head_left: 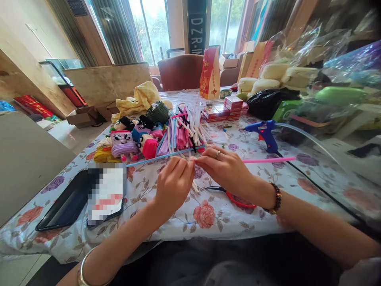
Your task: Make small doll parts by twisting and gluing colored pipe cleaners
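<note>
Left grip: my left hand [176, 180] is pinched narrow, fingertips on the end of the pink pipe cleaner [269, 160].
Right grip: my right hand [228, 167] is pinching the same piece, tips just about touching the left's.
Pink pipe cleaner: up over the counter [175, 226], long end poking out to the right past the wrist. Exact contact's mostly behind my fingers.
Blue pipe cleaner: the blue strand [149, 161] runs just behind my left knuckles; can't tell if it's touching.
Bags: tall red paper bag [210, 75], contents hidden; crinkly black plastic bag [270, 102], ditto.
Boxes: small red boxes [217, 113], stacked near the paper bag.
Fuzzy stuff: pile of pipe cleaners [184, 133], mostly pink and white, beside chunky striped dolls [123, 147].
Tools: hard blue plastic glue gun [268, 133]; red-handled scissors [219, 189] under my right hand.
Cloth: pale, printed with flowers, a bit rumpled.
</note>
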The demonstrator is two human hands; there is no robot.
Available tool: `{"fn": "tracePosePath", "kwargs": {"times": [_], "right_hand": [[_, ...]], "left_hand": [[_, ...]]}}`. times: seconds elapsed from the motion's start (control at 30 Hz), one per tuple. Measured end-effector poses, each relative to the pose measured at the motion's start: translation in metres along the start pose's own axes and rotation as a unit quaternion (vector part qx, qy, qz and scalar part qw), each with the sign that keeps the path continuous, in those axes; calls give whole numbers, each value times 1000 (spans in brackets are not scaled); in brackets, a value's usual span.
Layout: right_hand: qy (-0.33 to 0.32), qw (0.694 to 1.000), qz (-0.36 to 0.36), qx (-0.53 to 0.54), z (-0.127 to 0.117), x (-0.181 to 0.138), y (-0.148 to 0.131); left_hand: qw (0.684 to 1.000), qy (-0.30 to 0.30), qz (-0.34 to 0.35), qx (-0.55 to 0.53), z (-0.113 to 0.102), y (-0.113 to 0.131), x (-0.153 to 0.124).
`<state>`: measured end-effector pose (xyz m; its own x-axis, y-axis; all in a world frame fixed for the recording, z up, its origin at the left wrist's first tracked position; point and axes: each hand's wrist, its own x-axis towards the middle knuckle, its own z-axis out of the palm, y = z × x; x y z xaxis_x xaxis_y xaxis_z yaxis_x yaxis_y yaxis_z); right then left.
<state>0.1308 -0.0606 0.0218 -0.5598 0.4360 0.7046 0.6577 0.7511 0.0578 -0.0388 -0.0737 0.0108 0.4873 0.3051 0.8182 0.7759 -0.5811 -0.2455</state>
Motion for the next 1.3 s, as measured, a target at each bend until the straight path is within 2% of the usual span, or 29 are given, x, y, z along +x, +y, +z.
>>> {"fn": "tracePosePath", "kwargs": {"times": [0.1, 0.2, 0.3, 0.37, 0.43, 0.5, 0.57, 0.67, 0.77, 1.0, 1.3], "right_hand": [[0, 997, 60, 56, 1, 1, -4], [12, 989, 111, 93, 2, 1, -3], [31, 986, 124, 105, 3, 2, 3], [37, 987, 111, 112, 3, 3, 9], [36, 989, 90, 116, 2, 4, 15], [36, 990, 66, 118, 0, 5, 19], [43, 991, 43, 123, -1, 6, 22], [58, 988, 17, 139, -3, 7, 22], [72, 985, 8, 158, -3, 7, 23], [104, 984, 0, 141, -2, 5, 23], [104, 985, 14, 134, -5, 7, 17]], "left_hand": [[992, 21, 82, 90, -2, 1, -2], [991, 30, 84, 96, -1, 2, -4], [1000, -1, -27, -10, 0, 3, -2], [981, -36, -141, -131, -1, 4, 2], [929, -68, -254, -261, -3, 3, 8], [850, -87, -363, -373, -5, 2, 13], [764, -95, -440, -462, -5, 0, 16], [669, -102, -478, -560, -4, -3, 17], [618, -111, -484, -609, -2, -3, 16], [588, -125, -490, -632, 0, -2, 12], [631, -42, -509, -585, 4, 1, 11]]}}
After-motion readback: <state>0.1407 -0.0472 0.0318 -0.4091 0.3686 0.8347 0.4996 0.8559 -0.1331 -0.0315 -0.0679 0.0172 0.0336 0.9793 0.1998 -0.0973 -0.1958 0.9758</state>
